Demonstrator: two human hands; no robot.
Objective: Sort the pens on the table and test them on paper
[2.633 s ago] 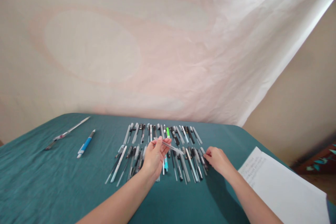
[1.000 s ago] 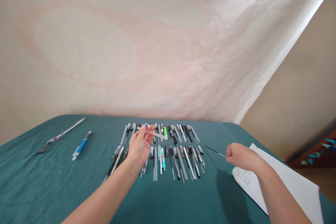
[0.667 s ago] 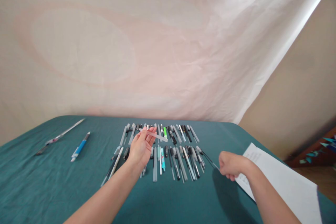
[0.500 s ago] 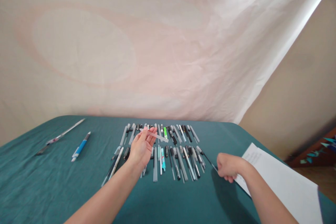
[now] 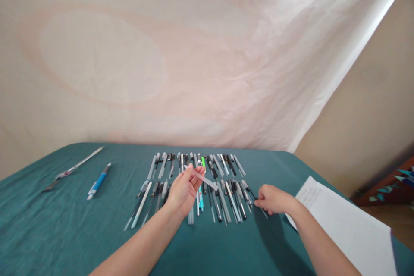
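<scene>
1. Two hands, head view. The left hand [image 5: 185,190] is raised over the front row of pens [image 5: 223,200]. Its thumb and fingertips pinch one end of a clear pen tube [image 5: 204,178], which slants out to the right in the air.
2. The right hand [image 5: 274,199] is low by the right end of that row. Its fingers are curled tight around a thin dark refill [image 5: 253,194], whose far end lies against the outermost pens.
3. Handling, by judgement. The tube is light, stiff, smooth and hollow, so it may slip or crack under a hard squeeze; take it near mid-length. The refill is very light and bendy; hold it close to the working end.
4. Surroundings: a back row of pens [image 5: 194,161], a blue pen [image 5: 98,181] and a long pale stick [image 5: 77,166] well apart at left, and a sheet of paper [image 5: 346,228] at right. All lie on a teal cloth [image 5: 58,237].
5. Change from half a second ago: the left hand has come right and nearer, and the tube now hangs over the front row rather than the back. The right hand has moved left to the pens.
</scene>
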